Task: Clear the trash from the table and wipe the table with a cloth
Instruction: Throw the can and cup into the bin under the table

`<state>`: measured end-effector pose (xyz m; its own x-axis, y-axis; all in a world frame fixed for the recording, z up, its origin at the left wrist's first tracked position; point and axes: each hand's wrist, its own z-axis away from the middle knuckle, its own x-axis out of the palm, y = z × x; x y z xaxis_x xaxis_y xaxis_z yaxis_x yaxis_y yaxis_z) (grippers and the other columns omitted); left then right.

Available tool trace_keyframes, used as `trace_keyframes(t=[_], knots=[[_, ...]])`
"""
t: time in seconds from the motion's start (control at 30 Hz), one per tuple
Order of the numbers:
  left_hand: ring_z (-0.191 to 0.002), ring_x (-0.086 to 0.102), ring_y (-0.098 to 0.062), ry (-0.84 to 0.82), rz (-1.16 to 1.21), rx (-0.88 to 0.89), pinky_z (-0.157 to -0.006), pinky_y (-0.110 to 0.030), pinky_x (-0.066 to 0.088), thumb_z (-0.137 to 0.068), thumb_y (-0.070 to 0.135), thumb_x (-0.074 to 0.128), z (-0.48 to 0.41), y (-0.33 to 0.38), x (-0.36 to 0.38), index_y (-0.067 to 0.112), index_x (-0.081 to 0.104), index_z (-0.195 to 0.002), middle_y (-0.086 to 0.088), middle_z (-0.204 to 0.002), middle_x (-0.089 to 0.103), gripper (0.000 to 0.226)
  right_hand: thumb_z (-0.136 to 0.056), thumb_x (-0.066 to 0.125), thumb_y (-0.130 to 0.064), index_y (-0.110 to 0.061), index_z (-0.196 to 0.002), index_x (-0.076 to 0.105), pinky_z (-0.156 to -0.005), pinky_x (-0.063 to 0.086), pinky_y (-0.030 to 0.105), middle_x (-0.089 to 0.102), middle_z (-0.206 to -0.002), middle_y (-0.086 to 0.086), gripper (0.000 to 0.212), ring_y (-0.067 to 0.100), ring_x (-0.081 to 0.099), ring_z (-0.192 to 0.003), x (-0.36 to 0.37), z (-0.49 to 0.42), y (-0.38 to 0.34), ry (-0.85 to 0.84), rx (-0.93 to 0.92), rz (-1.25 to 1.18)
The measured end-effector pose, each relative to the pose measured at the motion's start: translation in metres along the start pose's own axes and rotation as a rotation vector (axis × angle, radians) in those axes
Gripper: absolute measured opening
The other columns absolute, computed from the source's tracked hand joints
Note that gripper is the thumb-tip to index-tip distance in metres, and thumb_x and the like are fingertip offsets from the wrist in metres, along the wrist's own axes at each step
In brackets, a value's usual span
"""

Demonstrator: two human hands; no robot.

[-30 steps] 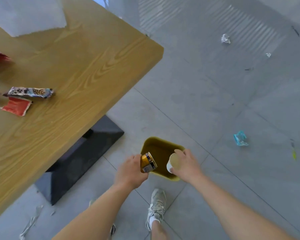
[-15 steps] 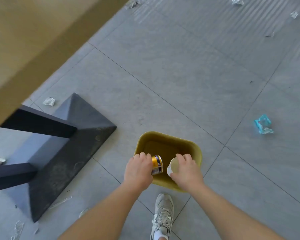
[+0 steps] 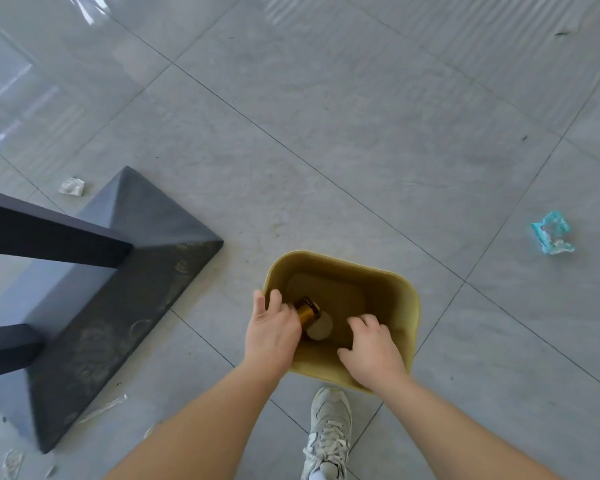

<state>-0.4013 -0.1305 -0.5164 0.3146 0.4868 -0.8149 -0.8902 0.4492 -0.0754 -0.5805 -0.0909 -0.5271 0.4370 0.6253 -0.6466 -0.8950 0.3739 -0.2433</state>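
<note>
A: Grey tile floor (image 3: 326,116), dark table base (image 3: 125,289) on the left, scraps lying about: white crumpled paper (image 3: 72,186) by the base, teal wrapper (image 3: 551,233) well off to the right. Table top isn't in view.

B: And the person?

A: Both hands over the olive-yellow bin (image 3: 406,306), which sits on the floor just ahead of a white sneaker (image 3: 328,431). Left hand (image 3: 272,332) is at the bin's left rim, fingers spread & loose; the gold can (image 3: 307,310) lies right against the fingertips, inside the bin's mouth. Looks let go or nearly so, can't tell for sure. Pale paper cup (image 3: 320,328) sits just beside the can, touching it, free of either hand.

B: Right hand?

A: Right hand (image 3: 373,349) is open, fingers splayed downward, nothing in it.

B: Why so low?

A: Prob. so the trash drops straight in, no bounce-out. Bin's close to the table for short trips.

B: Any brand on the can?

A: Dark band w/ lettering at one end, too small to read.

B: Progress?

A: Early, I'd judge. No cloth in view, wiping not begun.
</note>
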Motion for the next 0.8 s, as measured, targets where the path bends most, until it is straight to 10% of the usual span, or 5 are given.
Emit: trace_keyframes(t=[0.4,0.8], knots=[[-0.128,0.041,-0.037,0.164,0.195,0.002,-0.116,-0.058,0.024,-0.085,0.028,0.053,0.058,-0.025,-0.072,0.015,0.044,-0.137,-0.013,-0.135,0.051,0.054,-0.094,0.053,-0.037,-0.026,-0.147,0.038,-0.102,0.042,0.034,0.042,-0.143,-0.003,0.056,0.021,0.040,-0.124,-0.081,0.053,-0.039,0.111,-0.124,0.058],[-0.144,0.020,-0.036,0.278,0.240,-0.079,-0.119,-0.057,0.008,-0.089,0.050,0.041,0.185,-0.050,-0.214,0.023,0.027,-0.145,-0.012,-0.153,0.032,0.064,-0.091,0.053,-0.041,-0.027,-0.145,0.037,-0.101,0.044,0.036,0.045,-0.143,-0.004,0.057,0.023,0.042,-0.128,-0.193,0.192,-0.121,0.279,-0.301,0.146]])
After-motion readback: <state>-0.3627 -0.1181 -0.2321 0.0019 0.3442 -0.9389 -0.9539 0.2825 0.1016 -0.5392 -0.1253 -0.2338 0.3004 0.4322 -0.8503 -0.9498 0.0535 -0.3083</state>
